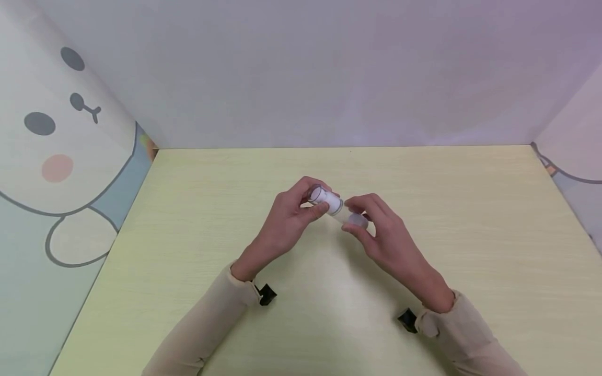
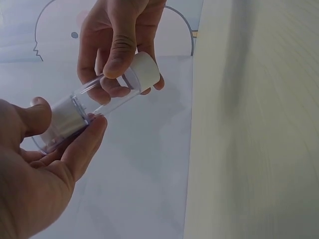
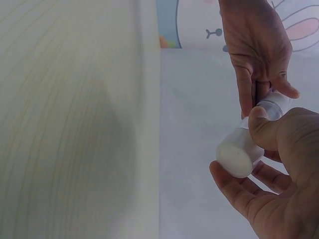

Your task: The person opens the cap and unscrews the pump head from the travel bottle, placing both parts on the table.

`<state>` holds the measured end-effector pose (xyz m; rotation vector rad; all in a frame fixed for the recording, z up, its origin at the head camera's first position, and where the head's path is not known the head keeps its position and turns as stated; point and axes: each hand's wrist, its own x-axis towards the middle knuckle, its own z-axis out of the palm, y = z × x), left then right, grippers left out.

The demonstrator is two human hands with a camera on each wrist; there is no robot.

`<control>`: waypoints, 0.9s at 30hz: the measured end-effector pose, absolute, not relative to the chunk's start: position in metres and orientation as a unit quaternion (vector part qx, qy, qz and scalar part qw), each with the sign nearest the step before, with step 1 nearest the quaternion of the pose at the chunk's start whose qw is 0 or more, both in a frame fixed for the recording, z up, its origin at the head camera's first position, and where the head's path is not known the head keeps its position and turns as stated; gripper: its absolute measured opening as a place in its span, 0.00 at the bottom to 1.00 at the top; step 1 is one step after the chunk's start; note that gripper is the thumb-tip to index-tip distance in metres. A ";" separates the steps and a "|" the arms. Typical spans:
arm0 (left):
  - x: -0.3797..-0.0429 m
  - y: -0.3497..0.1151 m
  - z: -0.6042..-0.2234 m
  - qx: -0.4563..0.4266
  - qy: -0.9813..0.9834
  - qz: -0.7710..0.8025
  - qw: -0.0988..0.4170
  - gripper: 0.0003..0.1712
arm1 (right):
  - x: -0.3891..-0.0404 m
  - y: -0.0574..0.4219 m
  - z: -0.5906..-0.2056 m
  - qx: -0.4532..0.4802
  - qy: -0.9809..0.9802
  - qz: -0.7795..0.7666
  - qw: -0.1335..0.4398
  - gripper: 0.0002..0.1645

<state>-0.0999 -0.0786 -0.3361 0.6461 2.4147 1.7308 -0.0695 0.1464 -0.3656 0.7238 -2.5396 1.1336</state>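
Observation:
A slim clear bottle is held tilted above the table between both hands. My left hand grips one end, thumb on one side and fingers on the other. There a clear cover surrounds a white inner part. My right hand holds the other end, its thumb and fingers around the see-through body near a white round base. The right fingers show through the clear wall in the left wrist view. A ring-like seam lies between the two hands.
The pale wood-grain table spreads beneath the hands. A plain light wall rises behind it, with cartoon-printed panels at the sides. Small black devices sit at both wrists beside the beige sleeves.

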 end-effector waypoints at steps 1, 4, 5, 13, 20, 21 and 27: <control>-0.100 -0.079 -0.336 0.213 0.794 0.567 0.049 0.11 | -0.070 0.146 -0.366 0.250 -0.875 0.392 0.134 0.26; -0.100 -0.079 -0.337 0.217 0.797 0.563 0.041 0.11 | -0.069 0.145 -0.366 0.251 -0.874 0.394 0.136 0.26; -0.100 -0.079 -0.337 0.219 0.796 0.562 0.038 0.11 | -0.069 0.145 -0.366 0.252 -0.873 0.394 0.136 0.26; -0.100 -0.079 -0.339 0.228 0.791 0.567 0.017 0.10 | -0.069 0.143 -0.366 0.257 -0.875 0.389 0.135 0.27; -0.099 -0.078 -0.339 0.231 0.795 0.561 0.014 0.10 | -0.069 0.143 -0.367 0.256 -0.871 0.397 0.131 0.27; -0.099 -0.078 -0.339 0.232 0.794 0.562 0.015 0.10 | -0.069 0.143 -0.367 0.256 -0.871 0.399 0.129 0.27; -0.098 -0.076 -0.337 0.243 0.778 0.578 0.033 0.13 | -0.069 0.143 -0.369 0.249 -0.872 0.404 0.117 0.28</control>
